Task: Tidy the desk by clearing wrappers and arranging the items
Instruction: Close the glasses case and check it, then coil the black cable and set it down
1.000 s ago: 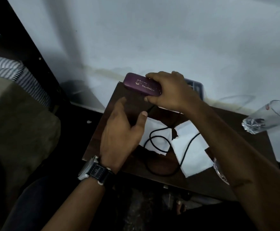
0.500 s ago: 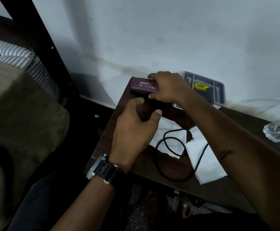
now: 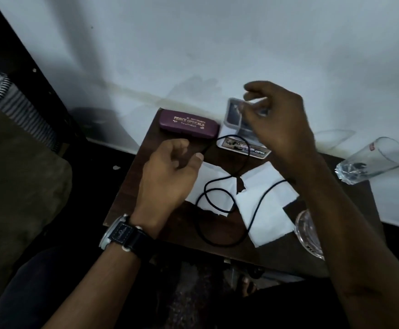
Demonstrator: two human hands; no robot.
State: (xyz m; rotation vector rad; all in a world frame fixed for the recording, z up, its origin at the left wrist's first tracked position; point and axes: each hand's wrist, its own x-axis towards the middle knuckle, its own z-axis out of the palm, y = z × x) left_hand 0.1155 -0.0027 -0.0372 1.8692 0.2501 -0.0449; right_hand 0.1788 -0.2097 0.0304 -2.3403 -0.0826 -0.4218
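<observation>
On dark desk (image 3: 132, 210) by white wall (image 3: 193, 43): specs case (image 3: 189, 123).

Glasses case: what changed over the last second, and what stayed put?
The right hand let go of the maroon glasses case, leaving it at the desk's far corner, and moved right over the clear plastic box. The left hand, black cable and white papers stayed.

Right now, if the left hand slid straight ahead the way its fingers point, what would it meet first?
Probably the purple spectacle case at the desk's far edge; the left hand is open just short of it, though depth is unclear.
</observation>
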